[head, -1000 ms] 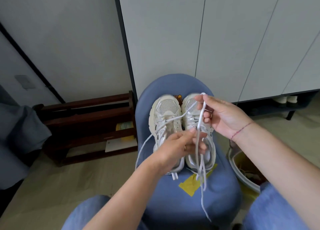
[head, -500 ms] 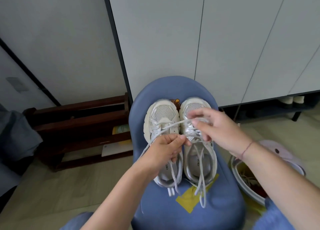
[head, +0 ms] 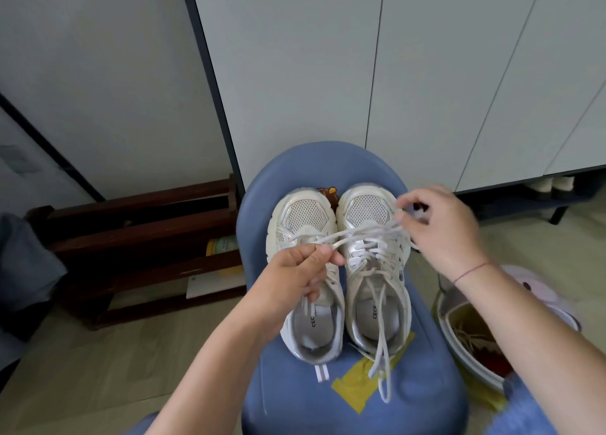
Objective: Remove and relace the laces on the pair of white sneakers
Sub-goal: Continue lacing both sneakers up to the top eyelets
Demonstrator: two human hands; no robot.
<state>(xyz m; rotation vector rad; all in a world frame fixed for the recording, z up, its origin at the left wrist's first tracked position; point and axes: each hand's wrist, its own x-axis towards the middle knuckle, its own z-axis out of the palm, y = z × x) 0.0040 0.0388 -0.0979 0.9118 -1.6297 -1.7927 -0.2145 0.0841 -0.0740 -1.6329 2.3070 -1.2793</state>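
Left hand (head: 295,277): you are pinching the white woven shoelace (head: 357,233) between thumb and forefinger, holding it above the left white mesh sneaker (head: 305,218).
Right hand (head: 442,234): you are gripping the same shoelace with curled fingers beside the toe of the right white mesh sneaker (head: 367,211); blur is hiding the exact pinch.
Shoelace: it is stretching between your two hands, crossing over both sneakers.
Sneakers: they are sitting side by side, toes pointing away from you, on the blue padded chair seat (head: 328,162).
Loose ends: two lace tails (head: 382,362) are trailing from the right sneaker's opening across a yellow tape patch (head: 351,388) on the seat.
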